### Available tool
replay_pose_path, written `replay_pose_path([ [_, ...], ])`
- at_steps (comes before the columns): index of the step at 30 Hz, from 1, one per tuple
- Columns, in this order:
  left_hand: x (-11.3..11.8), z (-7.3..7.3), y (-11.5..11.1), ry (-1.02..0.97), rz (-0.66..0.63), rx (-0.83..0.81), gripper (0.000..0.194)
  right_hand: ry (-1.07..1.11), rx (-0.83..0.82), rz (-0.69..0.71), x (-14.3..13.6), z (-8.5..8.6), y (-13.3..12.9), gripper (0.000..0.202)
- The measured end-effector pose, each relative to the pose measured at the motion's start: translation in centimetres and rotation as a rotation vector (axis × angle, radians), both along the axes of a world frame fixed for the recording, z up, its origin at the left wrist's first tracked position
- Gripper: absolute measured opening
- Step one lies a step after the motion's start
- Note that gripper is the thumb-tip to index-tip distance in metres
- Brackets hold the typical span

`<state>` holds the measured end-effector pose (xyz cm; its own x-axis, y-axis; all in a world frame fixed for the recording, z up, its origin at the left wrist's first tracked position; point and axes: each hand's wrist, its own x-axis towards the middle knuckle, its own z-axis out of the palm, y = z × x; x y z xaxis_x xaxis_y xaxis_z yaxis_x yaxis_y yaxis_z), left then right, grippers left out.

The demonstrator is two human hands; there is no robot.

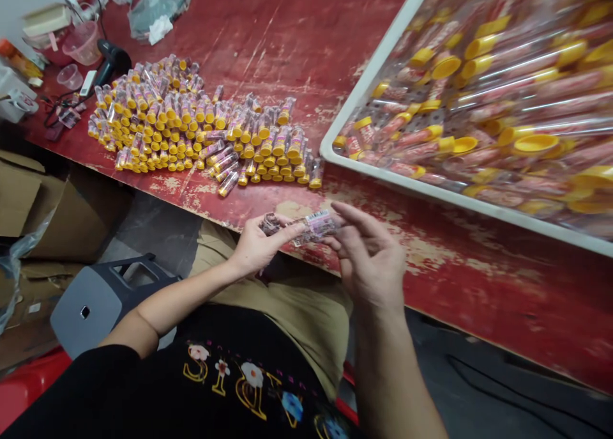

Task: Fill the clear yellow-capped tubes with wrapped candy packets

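Above my lap, near the table's front edge, a clear printed plastic sleeve [316,225] with a barcode and purple print stretches between both hands. My left hand [256,246] is closed around its left part, thumb lying along it. Dark, crumpled-looking printed plastic [270,223] sticks out at the left of that grip. My right hand [376,260] has thumb and fingers closed about the sleeve's right end, which they partly hide. Just beyond my hands lies a stacked pile of clear tubes with yellow caps [268,142], wrapped in similar purple-printed film.
A white-rimmed tray [407,180] at the right holds many yellow-capped tubes with pink-red contents. A black hair dryer [112,59], pink baskets [83,43] and a plastic bag [158,7] sit at the far left. A grey stool [90,305] and cardboard boxes [71,215] stand below the table.
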<state>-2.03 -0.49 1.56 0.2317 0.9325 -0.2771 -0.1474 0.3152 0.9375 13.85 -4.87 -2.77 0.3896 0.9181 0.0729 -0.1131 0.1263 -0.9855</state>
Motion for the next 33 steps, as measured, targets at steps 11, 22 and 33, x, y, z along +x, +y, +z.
replay_pose_path([
  [11,-0.2,1.1,-0.2,-0.177,-0.088,-0.28,0.057,-0.55,0.416,-0.169,-0.5,-0.4,-1.3,0.025],
  [22,0.4,-0.8,0.1,-0.092,0.112,-0.15,0.065,0.077,-0.085,-0.105,-2.8,-0.3,-0.1,0.049],
  [33,0.9,-0.4,2.2,-0.241,0.205,-0.265,0.072,-1.066,0.077,-0.169,11.3,1.8,14.0,0.023],
])
